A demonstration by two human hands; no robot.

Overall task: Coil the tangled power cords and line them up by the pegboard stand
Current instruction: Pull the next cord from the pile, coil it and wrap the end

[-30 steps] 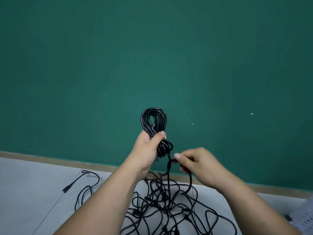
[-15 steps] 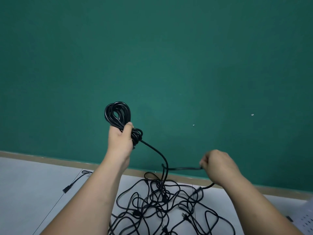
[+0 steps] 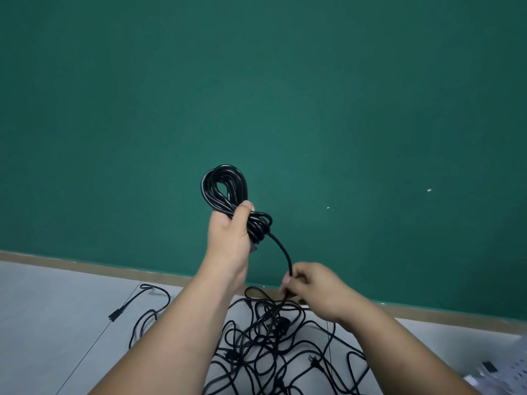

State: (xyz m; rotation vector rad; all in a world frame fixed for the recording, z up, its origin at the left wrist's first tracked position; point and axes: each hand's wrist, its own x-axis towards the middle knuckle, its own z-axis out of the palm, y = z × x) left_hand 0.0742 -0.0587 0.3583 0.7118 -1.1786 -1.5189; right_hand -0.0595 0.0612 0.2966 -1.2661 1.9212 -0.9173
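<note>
My forearms are covering the near part of the tangle (image 3: 271,337), the frame is cutting its front off, and the pegboard (image 3: 510,374) is showing only as a blurred corner at the surface's (image 3: 42,309) right edge. My left hand (image 3: 228,238) is raised before the wall (image 3: 256,81), fingers curling round the coil (image 3: 224,189), its loop standing above my thumb. My right hand (image 3: 316,289), lower, just above the tangle by the surface's far edge, is pinching the cord (image 3: 287,256) running down from the coil.
</note>
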